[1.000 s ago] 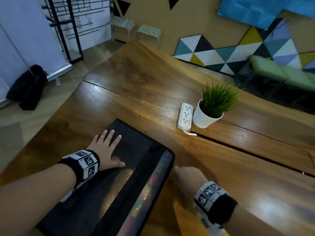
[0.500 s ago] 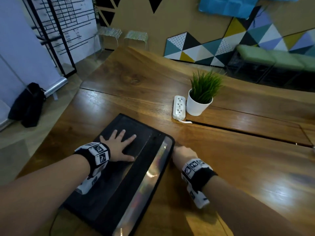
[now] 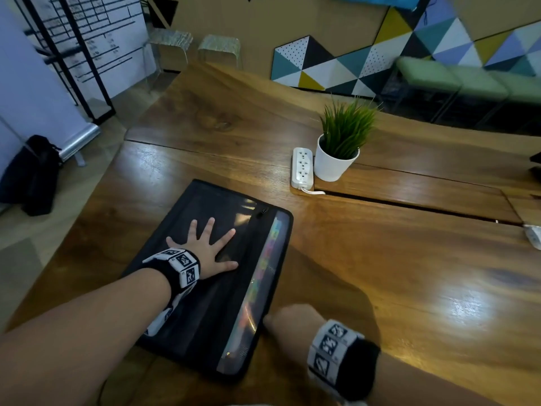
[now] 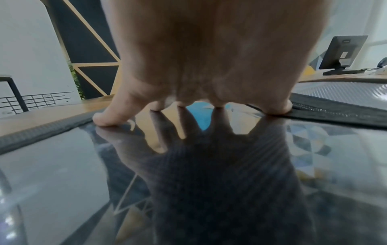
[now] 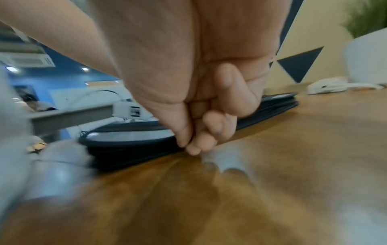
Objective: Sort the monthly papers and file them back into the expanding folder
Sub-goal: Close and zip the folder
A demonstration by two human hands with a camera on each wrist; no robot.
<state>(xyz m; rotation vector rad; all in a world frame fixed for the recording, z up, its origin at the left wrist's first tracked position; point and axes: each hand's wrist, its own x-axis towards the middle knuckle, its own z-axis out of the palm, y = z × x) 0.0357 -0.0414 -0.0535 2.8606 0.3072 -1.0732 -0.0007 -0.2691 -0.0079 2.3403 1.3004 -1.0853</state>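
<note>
Both hands work the flat black zip-up expanding folder (image 3: 210,276) on the brown wooden table (image 3: 409,273): the left hand (image 3: 209,253) stays spread flat on top, while the right hand (image 3: 292,320), pinching what may be its zip pull, has slid along the edge toward the person, so it is probably being unzipped.

head: high, looking down | wrists: low, close | shared: folder (image 3: 205,288) on table (image 3: 380,273)

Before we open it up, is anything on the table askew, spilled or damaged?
Nothing stands out. The black expanding folder lies flat and closed on the wooden table, left hand spread on its cover, right hand pinching at its near edge. The potted plant stands upright beside the power strip. No loose papers show.
</note>
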